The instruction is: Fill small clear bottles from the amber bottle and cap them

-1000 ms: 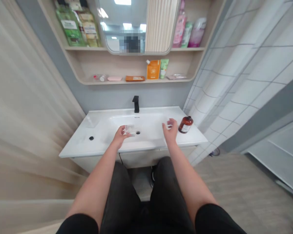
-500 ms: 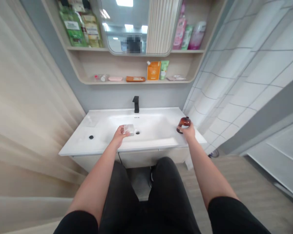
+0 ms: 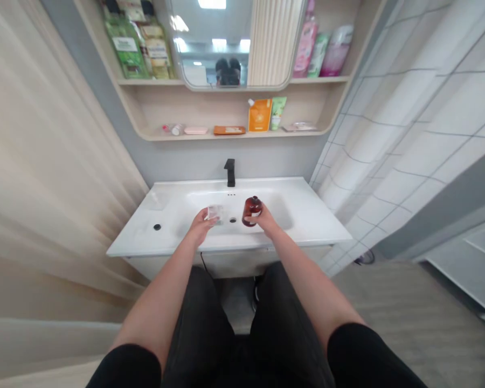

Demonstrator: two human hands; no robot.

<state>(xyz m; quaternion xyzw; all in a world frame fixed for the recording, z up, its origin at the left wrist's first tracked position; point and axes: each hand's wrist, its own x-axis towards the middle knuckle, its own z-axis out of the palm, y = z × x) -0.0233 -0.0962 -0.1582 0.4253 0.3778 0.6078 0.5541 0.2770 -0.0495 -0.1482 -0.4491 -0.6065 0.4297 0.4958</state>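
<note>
Over the left part of the white sink (image 3: 281,215), my left hand (image 3: 200,226) is closed around a small clear cup (image 3: 215,212), possibly a glass. My right hand (image 3: 267,220) grips a brown bottle (image 3: 251,209) with a white label. The bottle stands roughly upright above the basin, to the right of the drain (image 3: 233,220) and apart from the cup. Its dark neck shows at the top, and I see no separate cap. Behind both hands, a black faucet (image 3: 230,173) rises at the back of the sink.
A small black round item (image 3: 157,227) sits on the counter's left side. Above is a shelf (image 3: 145,137) with an orange pouch (image 3: 260,115), a green tube (image 3: 278,113) and small packs, below a mirror (image 3: 210,48). Curtains hang at left (image 3: 64,161) and right (image 3: 372,140).
My right hand has brought the brown bottle from the counter's right end leftward over the basin, near the cup. My left hand stays almost in place with the cup. The view has shifted slightly.
</note>
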